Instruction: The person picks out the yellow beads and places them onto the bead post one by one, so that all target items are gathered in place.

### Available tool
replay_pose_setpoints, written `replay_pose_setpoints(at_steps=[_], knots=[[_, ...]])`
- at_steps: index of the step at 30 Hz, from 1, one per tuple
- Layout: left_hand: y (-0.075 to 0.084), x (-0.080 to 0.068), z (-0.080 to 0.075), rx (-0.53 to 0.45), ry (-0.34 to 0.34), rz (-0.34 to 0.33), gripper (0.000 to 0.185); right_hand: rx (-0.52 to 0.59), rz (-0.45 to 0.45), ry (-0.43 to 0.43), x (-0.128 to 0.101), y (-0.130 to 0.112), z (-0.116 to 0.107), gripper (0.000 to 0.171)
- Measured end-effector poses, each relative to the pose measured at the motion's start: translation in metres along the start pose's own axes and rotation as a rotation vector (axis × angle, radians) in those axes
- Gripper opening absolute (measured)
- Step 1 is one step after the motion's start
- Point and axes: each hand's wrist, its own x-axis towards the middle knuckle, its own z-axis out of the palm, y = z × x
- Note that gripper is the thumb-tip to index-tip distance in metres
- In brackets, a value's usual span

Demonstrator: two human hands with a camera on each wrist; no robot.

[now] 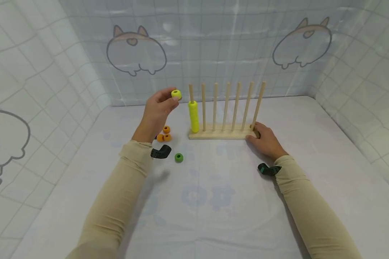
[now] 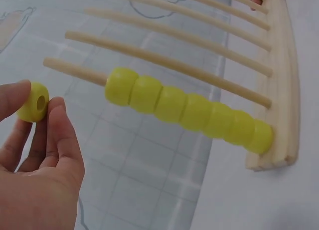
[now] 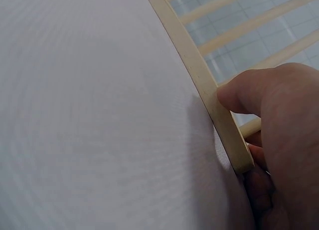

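Observation:
Between thumb and fingers my left hand (image 1: 155, 110) pinches a yellow bead (image 1: 176, 95), its hole visible in the left wrist view. The bead is apart from the leftmost peg (image 1: 191, 92), just left of its upper part. Several yellow beads (image 2: 194, 112) are stacked on that peg from the base up, and its tip sticks out bare. My right hand (image 1: 266, 141) grips the right end of the wooden peg rack's base (image 1: 221, 135). In the right wrist view the thumb (image 3: 239, 93) presses on the base's edge, while other fingers are partly hidden behind it.
Orange beads (image 1: 166, 137) lie left of the rack, close to the left forearm, with a dark thing partly hidden beside them. Nearer the front sits a green bead (image 1: 179, 158). The other pegs (image 1: 227, 104) stand bare. A tiled-pattern curtain (image 1: 194, 46) surrounds the table.

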Motion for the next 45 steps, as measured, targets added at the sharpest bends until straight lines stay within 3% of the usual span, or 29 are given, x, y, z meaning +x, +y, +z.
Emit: replay_pose_setpoints(at_steps=[11,21,28,45], knots=[[0.019,0.01,0.018,-0.01,0.037,0.031,0.043,0.002,-0.024,0.013,0.001,-0.002,-0.003,0.052],[0.022,0.013,0.031,0.009,0.042,0.045,0.039,-0.005,-0.013,0.011,0.0,0.002,-0.001,0.054],[0.024,0.015,0.033,0.0,0.034,0.028,0.044,-0.009,-0.02,0.007,0.001,0.001,0.001,0.054],[0.029,0.02,0.04,0.037,0.034,0.008,0.036,0.003,-0.019,0.012,0.0,0.002,0.001,0.051]])
